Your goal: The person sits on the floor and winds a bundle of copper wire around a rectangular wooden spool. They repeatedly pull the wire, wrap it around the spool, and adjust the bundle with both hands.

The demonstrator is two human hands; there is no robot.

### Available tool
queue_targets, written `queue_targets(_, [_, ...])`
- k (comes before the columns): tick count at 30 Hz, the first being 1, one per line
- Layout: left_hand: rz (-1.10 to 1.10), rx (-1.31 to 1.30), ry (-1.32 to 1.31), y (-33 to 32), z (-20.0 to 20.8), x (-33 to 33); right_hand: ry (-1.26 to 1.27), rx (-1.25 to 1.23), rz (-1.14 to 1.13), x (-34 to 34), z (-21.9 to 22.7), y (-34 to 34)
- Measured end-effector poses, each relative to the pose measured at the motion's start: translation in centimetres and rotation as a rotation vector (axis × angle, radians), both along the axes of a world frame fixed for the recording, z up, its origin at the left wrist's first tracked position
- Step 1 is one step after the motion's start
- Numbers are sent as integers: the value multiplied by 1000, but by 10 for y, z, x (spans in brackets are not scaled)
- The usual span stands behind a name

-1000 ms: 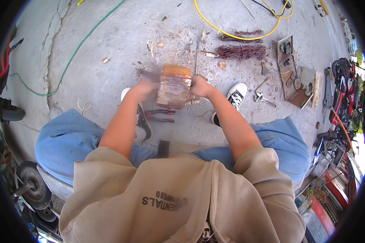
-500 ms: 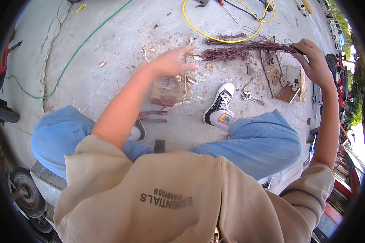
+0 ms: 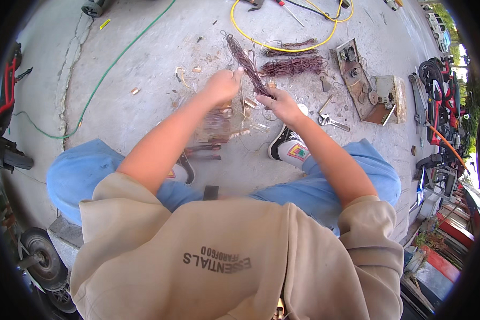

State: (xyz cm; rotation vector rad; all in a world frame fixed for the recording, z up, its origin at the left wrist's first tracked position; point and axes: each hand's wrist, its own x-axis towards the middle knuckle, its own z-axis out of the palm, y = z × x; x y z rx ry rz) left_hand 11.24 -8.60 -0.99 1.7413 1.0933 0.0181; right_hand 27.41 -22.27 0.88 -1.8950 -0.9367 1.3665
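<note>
A bundle of dark reddish wire (image 3: 246,60) slants up and away from my right hand (image 3: 284,106), whose fingers are wrapped round its near end. Close to the left side of the bundle is my left hand (image 3: 223,85), its fingers curled and its thumb side near the strands. Whatever it pinches, if anything, is too fine to make out. On the concrete just right of the bundle lies a thick coil of the same wire (image 3: 293,66), with a thinner wire bundle (image 3: 290,49) beyond it.
An opened metal casing (image 3: 357,88) and an adjustable wrench (image 3: 333,122) lie to the right. A yellow hose (image 3: 261,42) loops at the far side, a green hose (image 3: 117,60) at the left. Copper-coloured scraps (image 3: 218,125) and pliers (image 3: 205,152) are near my shoes.
My right hand has swung left and nearer, bringing the wire bundle off the pile and upright between my hands. My left hand, spread before, has drawn back slightly and curled.
</note>
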Motion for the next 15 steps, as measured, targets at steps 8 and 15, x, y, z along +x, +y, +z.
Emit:
queue_targets(8, [312, 153, -253, 8, 28, -28, 398, 206, -187, -54, -53, 24])
queue_targets(15, [-120, 614, -5, -103, 12, -56, 613, 123, -804, -61, -86, 41])
